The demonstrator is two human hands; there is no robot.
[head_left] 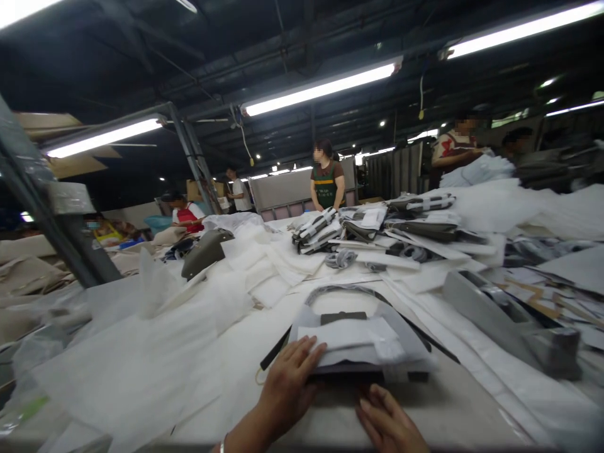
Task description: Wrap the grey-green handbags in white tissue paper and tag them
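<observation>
**Left hand [287,377] flat on a paper-covered bag [346,368], right hand [389,418] half-curled before it**

In the head view, the bag lies at the near side of the bench [457,406], right of centre. Its dark near edge shows beneath a white sheet [344,340], and its looped handle [340,289], wrapped in greyish film, arches behind.

The person's left hand is spread loosely, fingers stretched over the sheet's left part and touching it; the underside of that hand is hidden. The right hand is just in front of the bag's near edge, its fingers partly bent. Whether it touches or grips anything there cannot be told. A pale bracelet [223,444] rings the left wrist.

A dark strap [427,333] runs along the bag's right side. Farther right stands a grey tape dispenser [504,321]; loose white sheets [179,346] spread to the left. Beyond the bag lies a pile of wrapped bags [368,226], with a person in a green apron [328,185] behind it.
</observation>
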